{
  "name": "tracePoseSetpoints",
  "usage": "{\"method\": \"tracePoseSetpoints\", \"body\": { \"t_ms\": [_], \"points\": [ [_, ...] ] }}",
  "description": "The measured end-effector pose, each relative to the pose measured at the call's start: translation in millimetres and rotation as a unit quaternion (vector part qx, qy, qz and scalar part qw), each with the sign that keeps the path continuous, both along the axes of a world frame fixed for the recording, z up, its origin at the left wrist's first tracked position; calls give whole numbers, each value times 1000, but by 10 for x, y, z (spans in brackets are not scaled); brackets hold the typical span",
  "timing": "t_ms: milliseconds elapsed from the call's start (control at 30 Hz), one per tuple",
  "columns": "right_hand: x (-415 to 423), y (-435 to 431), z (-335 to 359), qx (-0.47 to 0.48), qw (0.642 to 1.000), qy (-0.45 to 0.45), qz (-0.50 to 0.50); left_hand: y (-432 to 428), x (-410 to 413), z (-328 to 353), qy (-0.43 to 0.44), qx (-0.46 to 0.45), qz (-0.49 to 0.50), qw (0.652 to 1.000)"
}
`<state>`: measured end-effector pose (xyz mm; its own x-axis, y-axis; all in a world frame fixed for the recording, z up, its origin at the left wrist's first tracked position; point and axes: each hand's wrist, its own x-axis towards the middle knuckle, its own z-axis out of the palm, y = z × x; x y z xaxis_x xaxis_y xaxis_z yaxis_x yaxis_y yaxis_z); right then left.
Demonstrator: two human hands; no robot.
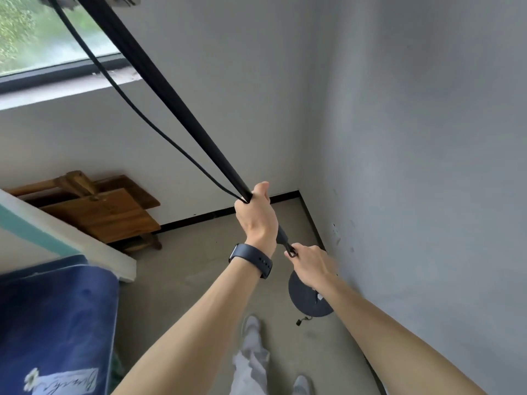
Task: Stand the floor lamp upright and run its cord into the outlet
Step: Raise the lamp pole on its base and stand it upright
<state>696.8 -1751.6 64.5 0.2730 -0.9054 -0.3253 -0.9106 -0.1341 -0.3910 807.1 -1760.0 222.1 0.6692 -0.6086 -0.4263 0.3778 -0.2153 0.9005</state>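
cursive script on the blue mattress (57, 323) label (too blurred to read).

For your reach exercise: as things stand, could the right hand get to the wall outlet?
Probably yes. The right hand, pinching the cord low on the pole, is near the outlet, with bare wall between.

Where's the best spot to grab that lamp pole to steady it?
Mid-pole, wrapped from the near side, as the left hand does. The pole is slim, round and leaning, with the base on the floor, so a full fist fits.
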Motion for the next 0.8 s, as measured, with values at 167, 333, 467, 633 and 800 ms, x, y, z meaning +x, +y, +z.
{"method": "tracePoseSetpoints", "body": {
  "t_ms": [167,333,467,633,800],
  "points": [
    [363,-819,-645,8,1000,-4,-18,-894,328,-688,4,1,-20,1000],
    [728,-1525,-1277,13,999,-16,-39,-1670,656,-1361,0,1,-42,999],
    [931,-2020,-1759,11,998,-19,-62,-2178,793,-1838,-14,-16,-74,997],
    [1002,-2371,-2324,-10,997,-18,-78,-2500,778,-2456,-45,-54,-122,990],
    [962,-2509,-2792,-36,995,-27,-85,-2575,671,-2881,-71,-75,-148,984]
  ]
}}
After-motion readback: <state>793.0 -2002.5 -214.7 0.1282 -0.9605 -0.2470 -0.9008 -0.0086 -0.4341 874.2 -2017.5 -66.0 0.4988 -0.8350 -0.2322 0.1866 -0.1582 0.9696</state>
